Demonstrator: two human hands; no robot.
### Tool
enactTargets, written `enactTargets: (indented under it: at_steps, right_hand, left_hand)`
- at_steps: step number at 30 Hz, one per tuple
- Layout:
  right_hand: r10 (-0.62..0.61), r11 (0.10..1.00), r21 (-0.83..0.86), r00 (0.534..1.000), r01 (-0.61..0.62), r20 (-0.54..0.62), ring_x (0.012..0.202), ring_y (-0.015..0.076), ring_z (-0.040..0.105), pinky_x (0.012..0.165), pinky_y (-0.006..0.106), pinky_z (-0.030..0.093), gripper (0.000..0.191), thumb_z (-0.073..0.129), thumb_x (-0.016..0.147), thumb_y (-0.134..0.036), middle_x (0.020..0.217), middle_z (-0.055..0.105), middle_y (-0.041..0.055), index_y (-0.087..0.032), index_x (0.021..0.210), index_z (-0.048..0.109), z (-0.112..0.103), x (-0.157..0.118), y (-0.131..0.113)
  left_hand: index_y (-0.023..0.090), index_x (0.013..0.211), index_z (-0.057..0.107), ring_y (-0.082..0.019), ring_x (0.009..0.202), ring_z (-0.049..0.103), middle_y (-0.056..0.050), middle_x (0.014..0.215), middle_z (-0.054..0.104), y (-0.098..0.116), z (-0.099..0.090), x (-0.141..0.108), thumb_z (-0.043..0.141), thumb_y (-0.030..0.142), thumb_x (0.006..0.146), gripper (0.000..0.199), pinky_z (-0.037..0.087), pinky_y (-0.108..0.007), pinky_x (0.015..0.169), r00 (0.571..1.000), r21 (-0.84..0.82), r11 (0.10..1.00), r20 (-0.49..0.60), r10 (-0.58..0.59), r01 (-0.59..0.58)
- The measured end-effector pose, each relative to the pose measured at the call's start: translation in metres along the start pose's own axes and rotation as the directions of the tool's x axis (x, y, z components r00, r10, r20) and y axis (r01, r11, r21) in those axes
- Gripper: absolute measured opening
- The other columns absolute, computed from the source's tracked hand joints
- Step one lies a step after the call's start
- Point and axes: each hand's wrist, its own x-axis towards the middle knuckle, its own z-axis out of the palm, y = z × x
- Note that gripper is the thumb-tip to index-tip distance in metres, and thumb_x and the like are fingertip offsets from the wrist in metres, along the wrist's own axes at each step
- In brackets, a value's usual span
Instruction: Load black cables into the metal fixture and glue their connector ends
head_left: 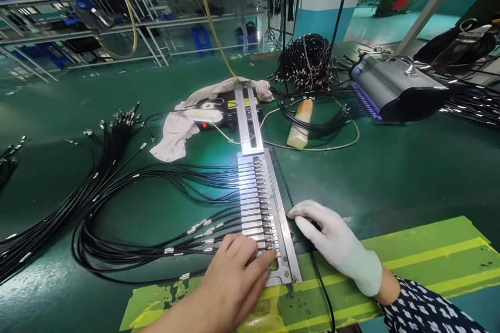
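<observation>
A long metal fixture lies lengthways on the bench, with a row of black cables laid across it and small connectors along its right side. My bare left hand is over the fixture's near end. Its fingers close over the lowest black cable, one fingertip at the connector end; part of that cable is hidden beneath the hand. Just right of the fixture's edge is my right hand in a white glove, thumb and forefinger curled close together. Whatever may be between those fingertips is hidden. A thin black cord runs below this hand.
A slotted metal bar extends behind the fixture, over a black device and white cloth. Cable bundles lie left. A yellowish block, a coiled cable heap and a silver lamp housing stand back right. Yellow-green tape covers the front edge.
</observation>
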Motion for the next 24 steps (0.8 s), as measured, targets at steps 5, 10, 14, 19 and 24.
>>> enactTargets:
  at_steps: [5,10,14,19,24]
  right_hand:
    - [0.007,1.0,0.01,1.0,-0.007,-0.002,0.093,0.0196,0.062,0.083,0.033,0.05,0.019,0.045,0.099,-0.022,0.097,0.066,0.0033,-0.022,0.095,0.064,-0.001,0.003,-0.002]
    - [0.03,1.0,0.002,0.999,-0.03,0.014,0.094,0.0204,0.062,0.084,0.034,0.05,0.02,0.045,0.099,-0.024,0.099,0.067,0.0038,-0.023,0.095,0.064,0.004,-0.001,-0.002]
    - [0.057,0.998,0.009,0.997,-0.058,0.061,0.096,0.0199,0.064,0.086,0.033,0.053,0.02,0.045,0.099,-0.029,0.104,0.067,0.0049,-0.022,0.103,0.064,-0.009,0.006,0.004]
    - [-0.023,0.93,-0.362,0.971,-0.066,-0.238,0.127,0.0223,0.051,0.106,0.036,0.044,0.045,0.054,0.094,-0.032,0.141,0.051,0.01,-0.019,0.136,0.047,-0.06,0.086,0.006]
    - [0.019,0.886,-0.422,0.924,-0.193,-0.383,0.13,0.0367,0.044,0.112,0.058,0.03,0.05,0.079,0.078,-0.035,0.133,0.055,0.017,-0.011,0.118,0.061,-0.078,0.184,0.001]
  left_hand:
    - [0.014,0.122,0.055,-0.02,0.078,0.048,-0.007,0.087,0.057,-0.002,0.0,-0.002,0.047,0.012,0.093,0.03,0.042,-0.035,0.068,0.999,-0.027,1.0,-0.032,-0.007,0.006]
    - [0.015,0.113,0.06,-0.019,0.072,0.049,-0.006,0.08,0.058,-0.004,0.003,-0.006,0.049,0.008,0.089,0.028,0.04,-0.033,0.065,0.992,0.058,0.997,-0.115,0.05,-0.043]
    - [0.016,0.106,0.062,-0.019,0.072,0.052,-0.005,0.079,0.062,-0.009,-0.009,-0.003,0.051,0.011,0.09,0.02,0.042,-0.035,0.07,0.985,0.064,0.998,-0.171,0.025,-0.014]
    - [0.018,0.099,0.062,-0.017,0.069,0.052,-0.003,0.077,0.06,-0.032,-0.033,0.02,0.046,0.012,0.094,0.018,0.039,-0.031,0.064,0.977,0.005,1.0,-0.214,-0.01,0.011]
    - [0.02,0.091,0.065,-0.019,0.075,0.056,-0.005,0.08,0.063,-0.053,-0.026,0.078,0.038,0.022,0.097,0.027,0.042,-0.033,0.069,0.986,-0.033,0.996,-0.148,-0.082,0.078]
